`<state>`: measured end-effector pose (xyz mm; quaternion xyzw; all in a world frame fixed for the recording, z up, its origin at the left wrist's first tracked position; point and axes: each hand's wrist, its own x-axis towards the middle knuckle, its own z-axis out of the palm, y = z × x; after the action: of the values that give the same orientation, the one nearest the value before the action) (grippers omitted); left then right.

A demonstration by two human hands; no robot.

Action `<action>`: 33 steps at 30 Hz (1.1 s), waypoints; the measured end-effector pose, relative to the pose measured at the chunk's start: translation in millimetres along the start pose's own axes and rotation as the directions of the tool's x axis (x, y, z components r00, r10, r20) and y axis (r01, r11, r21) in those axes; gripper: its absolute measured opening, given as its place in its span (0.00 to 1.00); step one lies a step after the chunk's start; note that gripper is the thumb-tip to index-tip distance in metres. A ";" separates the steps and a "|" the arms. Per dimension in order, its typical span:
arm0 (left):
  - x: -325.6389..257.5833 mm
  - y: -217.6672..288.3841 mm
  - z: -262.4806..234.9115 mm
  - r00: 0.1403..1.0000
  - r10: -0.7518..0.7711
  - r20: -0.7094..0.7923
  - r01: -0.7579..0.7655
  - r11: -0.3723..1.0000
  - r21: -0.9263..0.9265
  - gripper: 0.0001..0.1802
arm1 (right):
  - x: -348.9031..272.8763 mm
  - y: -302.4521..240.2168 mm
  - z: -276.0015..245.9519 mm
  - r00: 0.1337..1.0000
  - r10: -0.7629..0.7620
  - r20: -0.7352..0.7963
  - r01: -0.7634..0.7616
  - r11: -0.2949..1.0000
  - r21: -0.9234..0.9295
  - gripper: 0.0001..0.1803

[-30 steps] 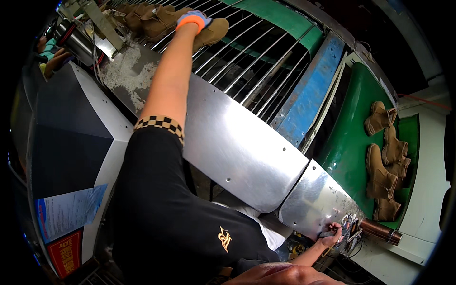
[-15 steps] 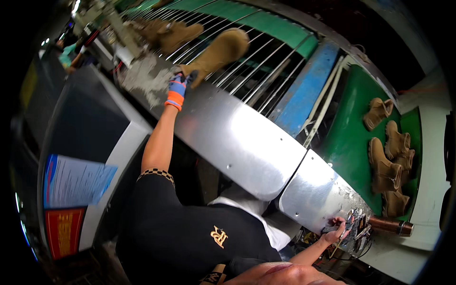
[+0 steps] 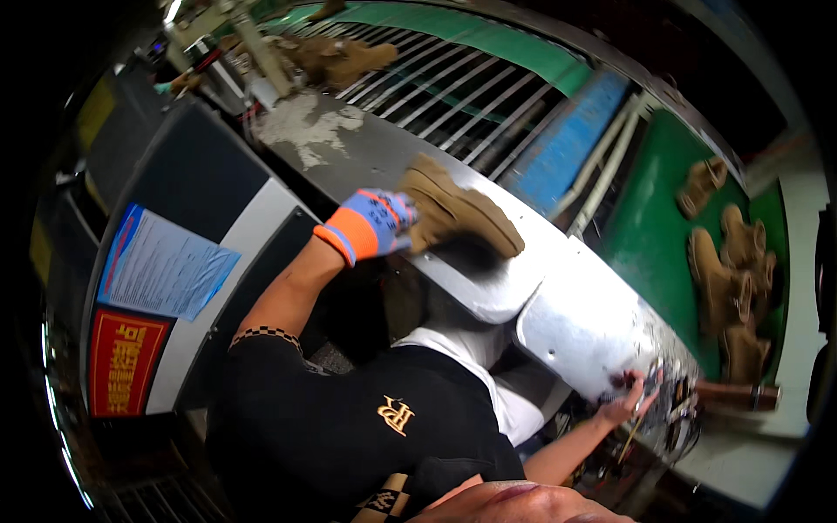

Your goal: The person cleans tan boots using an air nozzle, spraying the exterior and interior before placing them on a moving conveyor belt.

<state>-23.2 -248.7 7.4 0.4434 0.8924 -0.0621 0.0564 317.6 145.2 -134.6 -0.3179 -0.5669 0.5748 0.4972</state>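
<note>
The tan boot, gripped in the gloved left hand, is now drawn from the roller rack onto the metal counter; the bare right hand pinches small tools at its edge.

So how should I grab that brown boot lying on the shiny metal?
Probably by the ankle collar, from the left. The boot lies on the metal cover with its toe pointing right; the left hand, gloved, already holds that end. The open top gives fingers an edge to hook.
</note>
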 end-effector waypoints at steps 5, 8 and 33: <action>64.2 62.3 -24.5 0.911 0.338 -0.237 -0.377 0.915 -0.145 0.56 | 11.0 15.1 4.8 0.991 -0.133 0.019 0.134 0.991 -0.017 0.33; 112.4 96.3 2.9 0.827 0.544 -0.141 -0.550 0.835 -0.009 0.55 | 5.8 8.4 9.2 0.997 -0.063 0.041 0.060 0.995 0.076 0.34; 119.6 84.7 -36.9 0.720 0.080 -0.689 -0.692 0.014 -0.722 0.37 | -91.9 -77.3 83.7 0.912 0.062 0.406 -0.095 0.994 0.061 0.27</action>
<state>-29.1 -98.2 20.0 0.5329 0.5244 0.6519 0.1266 284.0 20.9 -65.0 -0.1950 -0.6206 0.6695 0.3585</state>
